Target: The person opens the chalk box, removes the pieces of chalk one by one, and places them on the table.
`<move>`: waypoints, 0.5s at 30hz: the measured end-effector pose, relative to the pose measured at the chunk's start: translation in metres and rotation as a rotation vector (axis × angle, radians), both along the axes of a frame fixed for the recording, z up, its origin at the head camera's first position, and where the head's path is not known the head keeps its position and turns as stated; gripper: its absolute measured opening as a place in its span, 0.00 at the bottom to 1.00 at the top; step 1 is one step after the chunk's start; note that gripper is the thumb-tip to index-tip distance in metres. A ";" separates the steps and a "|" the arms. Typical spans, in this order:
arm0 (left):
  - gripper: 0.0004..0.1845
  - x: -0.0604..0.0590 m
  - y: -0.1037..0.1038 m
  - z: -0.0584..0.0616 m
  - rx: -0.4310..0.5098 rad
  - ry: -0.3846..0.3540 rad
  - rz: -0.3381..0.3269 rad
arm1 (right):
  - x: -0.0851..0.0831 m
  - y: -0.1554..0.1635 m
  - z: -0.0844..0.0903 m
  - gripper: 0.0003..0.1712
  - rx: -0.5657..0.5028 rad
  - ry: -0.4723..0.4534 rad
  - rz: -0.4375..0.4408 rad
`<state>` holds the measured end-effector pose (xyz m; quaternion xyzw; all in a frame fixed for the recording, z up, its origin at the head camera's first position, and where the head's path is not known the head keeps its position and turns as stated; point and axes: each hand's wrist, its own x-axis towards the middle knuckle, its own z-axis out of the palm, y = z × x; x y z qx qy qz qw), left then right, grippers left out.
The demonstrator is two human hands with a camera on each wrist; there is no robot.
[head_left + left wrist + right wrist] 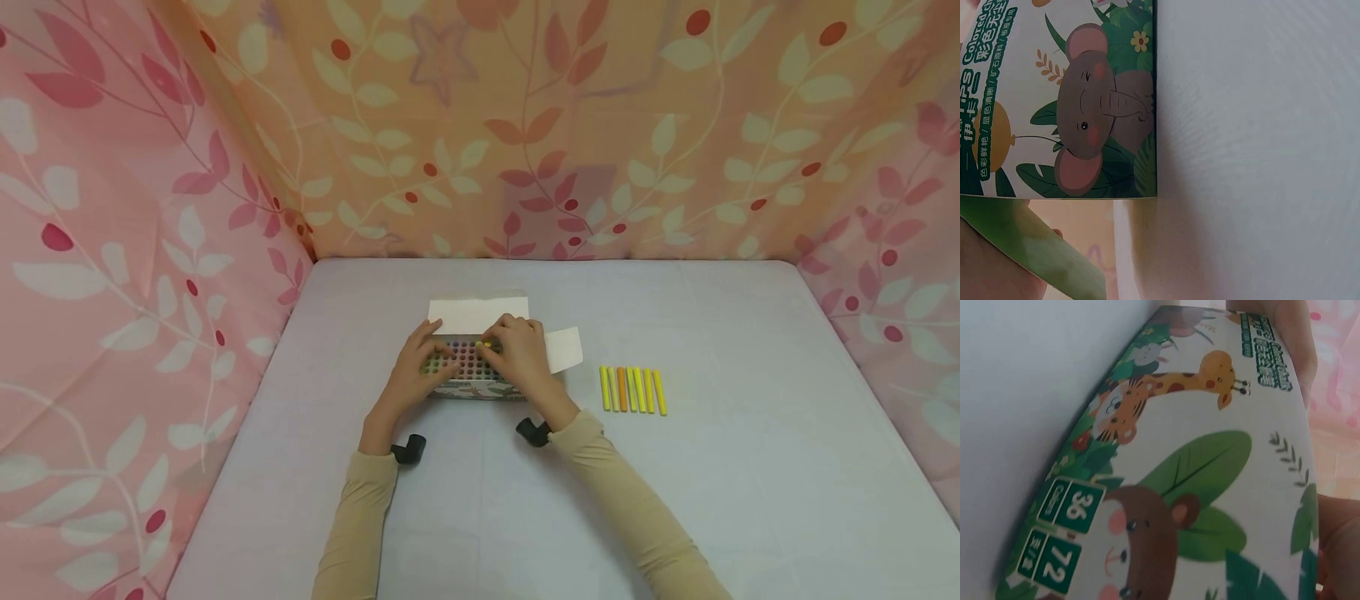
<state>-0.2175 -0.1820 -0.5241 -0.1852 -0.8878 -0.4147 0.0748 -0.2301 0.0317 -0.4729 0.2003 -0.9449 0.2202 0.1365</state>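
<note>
1. Setting: pale grey-white table (465,517), enclosed on three sides by pink and peach leaf-print cloth (135,250).
2. Crayon box (471,372): stands open at the table's centre, white flaps folded back and to the right; printed front shows an elephant, giraffe and bear; rows of coloured stick ends visible in the top.
3. Left hand (417,373): fingers curled over the box's left end, gripping it.
4. Right hand (520,356): rests on the box top, fingertips pinching a yellow stick (487,344) among the rows.
5. Loose sticks (632,389): yellow ones and one orange, side by side on the table, right of the box, apart from both hands.
</note>
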 end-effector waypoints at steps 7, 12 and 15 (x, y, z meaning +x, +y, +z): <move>0.12 0.000 0.000 0.000 0.000 0.004 0.001 | 0.001 -0.002 0.000 0.08 -0.016 0.019 -0.004; 0.13 0.000 0.000 0.000 -0.009 -0.006 0.005 | 0.001 -0.002 -0.002 0.07 -0.033 0.021 0.004; 0.13 0.000 0.000 0.000 -0.008 -0.007 0.005 | 0.001 -0.001 -0.002 0.07 -0.050 0.026 0.009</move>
